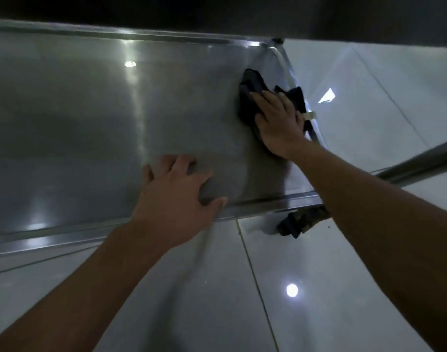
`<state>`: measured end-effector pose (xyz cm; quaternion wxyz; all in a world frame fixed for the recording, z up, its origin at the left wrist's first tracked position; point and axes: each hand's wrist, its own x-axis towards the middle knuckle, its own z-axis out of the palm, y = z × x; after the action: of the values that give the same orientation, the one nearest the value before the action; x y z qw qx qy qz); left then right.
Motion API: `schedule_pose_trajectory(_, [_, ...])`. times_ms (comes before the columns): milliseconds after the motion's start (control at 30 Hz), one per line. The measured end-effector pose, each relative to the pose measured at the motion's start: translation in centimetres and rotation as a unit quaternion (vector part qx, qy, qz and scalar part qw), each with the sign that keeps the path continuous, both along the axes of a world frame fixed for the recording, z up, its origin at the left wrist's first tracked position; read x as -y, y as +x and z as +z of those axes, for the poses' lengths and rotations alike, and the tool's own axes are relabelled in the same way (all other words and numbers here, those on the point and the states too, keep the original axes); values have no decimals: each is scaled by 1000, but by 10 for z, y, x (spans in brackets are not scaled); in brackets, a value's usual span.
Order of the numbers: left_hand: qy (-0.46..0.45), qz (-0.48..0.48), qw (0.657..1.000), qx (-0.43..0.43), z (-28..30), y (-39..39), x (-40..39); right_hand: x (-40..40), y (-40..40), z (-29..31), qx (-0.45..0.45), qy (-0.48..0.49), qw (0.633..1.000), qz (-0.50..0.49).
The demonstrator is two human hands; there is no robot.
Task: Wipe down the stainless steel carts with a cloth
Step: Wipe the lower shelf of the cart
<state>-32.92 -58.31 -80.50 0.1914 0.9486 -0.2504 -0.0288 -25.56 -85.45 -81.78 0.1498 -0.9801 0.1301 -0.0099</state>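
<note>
My right hand (278, 123) is flat on the dark cloth (250, 97), near the cart shelf (90, 110) far right corner. Soft, light rag, bunches easy imo, so palm it. Left hand (176, 196) is spread, empty, bracing the front rim.

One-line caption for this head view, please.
Right hand presses a dark cloth near the cart shelf's far right corner; left hand braces its near edge.

Right hand (278, 123) flat on dark cloth (250, 97) — left hand (176, 196) braced, steel cart (77, 110)
</note>
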Motion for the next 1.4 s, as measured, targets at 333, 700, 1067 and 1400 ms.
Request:
schedule_pose_trajectory(333, [102, -51, 993, -18, 3, -5, -10, 18, -64, 7, -25, -23, 999, -30])
schedule_pose_trajectory(700, [110, -53, 992, -33, 9, -7, -10, -43, -178, 31, -48, -12, 999, 21])
schedule_pose_trajectory(1067, [125, -61, 989, -44, 24, -12, -29, -109, -174, 39, -56, -34, 992, 103])
schedule_pose_trajectory(1400, [174, -59, 981, -59, 61, -13, -70, -138, -181, 69, -49, 94, 988, 116])
